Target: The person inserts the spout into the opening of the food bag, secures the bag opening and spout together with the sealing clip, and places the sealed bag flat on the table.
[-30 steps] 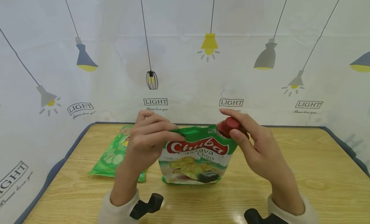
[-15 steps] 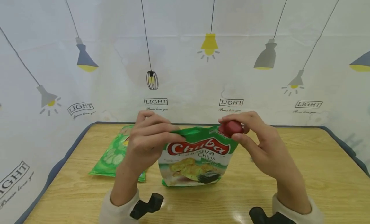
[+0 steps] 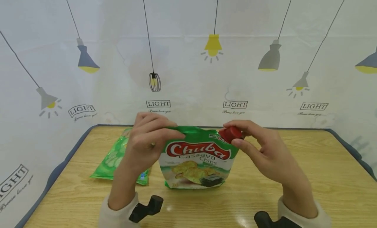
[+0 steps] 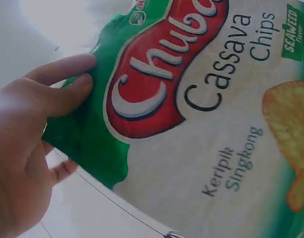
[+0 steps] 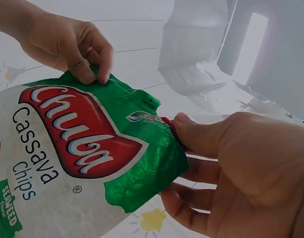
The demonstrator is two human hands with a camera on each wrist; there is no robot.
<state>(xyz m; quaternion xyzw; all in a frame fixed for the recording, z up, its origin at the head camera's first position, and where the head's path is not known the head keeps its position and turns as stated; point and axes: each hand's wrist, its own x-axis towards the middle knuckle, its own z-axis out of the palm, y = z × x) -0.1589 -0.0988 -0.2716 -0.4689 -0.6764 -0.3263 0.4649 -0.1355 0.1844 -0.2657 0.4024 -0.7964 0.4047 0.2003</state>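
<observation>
A green and white bag of Chuba cassava chips [image 3: 194, 174] stands upright on the table between the hands. The left hand [image 3: 144, 144] pinches its top left corner, thumb in front in the left wrist view, where the bag [image 4: 157, 163] fills much of the picture. At the top right corner, the right hand [image 3: 266, 152] holds a small red piece with a round knob [image 3: 234, 132] between thumb and fingers, against the bag's top edge. The right wrist view shows only a sliver of it beside the thumb; its exact kind cannot be told.
A second green chip bag [image 3: 110, 159] lies flat on the wooden table [image 3: 324, 175], left of and partly behind the left forearm. A white curtain [image 3: 182, 58] printed with lamps stands behind the table's far edge. Black camera mounts [image 3: 147, 208] sit on both wrists.
The right hand's fingers, earlier raised off the red piece, have come down around it, and it has shifted slightly left. The left hand and the bag's top have moved a little left.
</observation>
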